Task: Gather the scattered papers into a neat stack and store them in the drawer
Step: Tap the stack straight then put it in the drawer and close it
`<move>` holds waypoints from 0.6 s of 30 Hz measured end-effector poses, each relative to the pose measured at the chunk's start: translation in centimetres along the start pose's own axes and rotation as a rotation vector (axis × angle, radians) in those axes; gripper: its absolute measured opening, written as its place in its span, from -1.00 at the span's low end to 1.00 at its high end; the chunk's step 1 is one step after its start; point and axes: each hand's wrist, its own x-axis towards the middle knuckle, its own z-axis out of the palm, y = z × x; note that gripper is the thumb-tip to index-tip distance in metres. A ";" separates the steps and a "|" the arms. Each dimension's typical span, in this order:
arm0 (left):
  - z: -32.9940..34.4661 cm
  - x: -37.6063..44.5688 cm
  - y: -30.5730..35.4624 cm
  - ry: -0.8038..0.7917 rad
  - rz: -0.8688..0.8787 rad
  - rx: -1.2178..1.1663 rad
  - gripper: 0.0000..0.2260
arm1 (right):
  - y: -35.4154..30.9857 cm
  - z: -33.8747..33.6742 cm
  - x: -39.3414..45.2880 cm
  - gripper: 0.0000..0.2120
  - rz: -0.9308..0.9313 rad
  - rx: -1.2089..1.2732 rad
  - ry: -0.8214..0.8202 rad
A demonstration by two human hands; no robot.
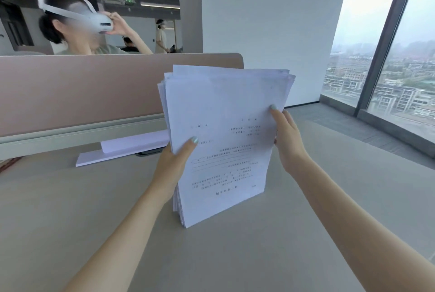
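Note:
A thick stack of white printed papers stands upright on its lower edge on the beige desk, tilted slightly left. Its top edges are uneven, with several sheets sticking out. My left hand grips the stack's left edge, thumb on the front sheet. My right hand grips the right edge, thumb also on the front. The text on the front sheet is upside down. No drawer is in view.
A pink-beige divider panel runs along the desk's far edge, with a white stand base in front of it. Another person wearing a white headset sits behind the divider. A white wall and large windows are to the right.

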 end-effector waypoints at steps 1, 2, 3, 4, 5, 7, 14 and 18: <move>0.0 -0.1 -0.4 -0.007 -0.018 -0.005 -0.89 | 0.1 0.1 -0.2 -0.77 0.003 0.005 -0.004; 0.0 -0.2 -0.4 0.013 -0.024 -0.012 -0.91 | -0.1 0.3 -0.3 -0.77 -0.002 0.010 -0.006; 0.1 -0.1 -0.1 0.053 -0.013 -0.014 -0.92 | -0.3 0.5 -0.3 -0.81 -0.018 0.007 -0.004; 0.2 0.1 0.2 0.100 0.019 0.002 -0.91 | -0.7 0.8 -0.3 -0.85 -0.040 -0.007 0.004; 0.4 0.2 0.6 0.142 0.065 0.031 -0.88 | -1.0 1.0 -0.2 -0.86 -0.070 -0.030 0.013; 0.8 0.5 0.9 0.179 0.162 0.091 -0.85 | -1.4 1.4 0.0 -0.83 -0.131 -0.062 0.027; 0.5 -0.5 -1.5 0.108 0.071 0.106 -0.85 | 0.5 1.3 -0.3 -0.84 -0.053 -0.063 0.042; -0.3 -0.1 -1.5 0.028 -0.015 0.079 -0.86 | -0.6 1.2 0.2 -0.77 0.058 -0.147 0.016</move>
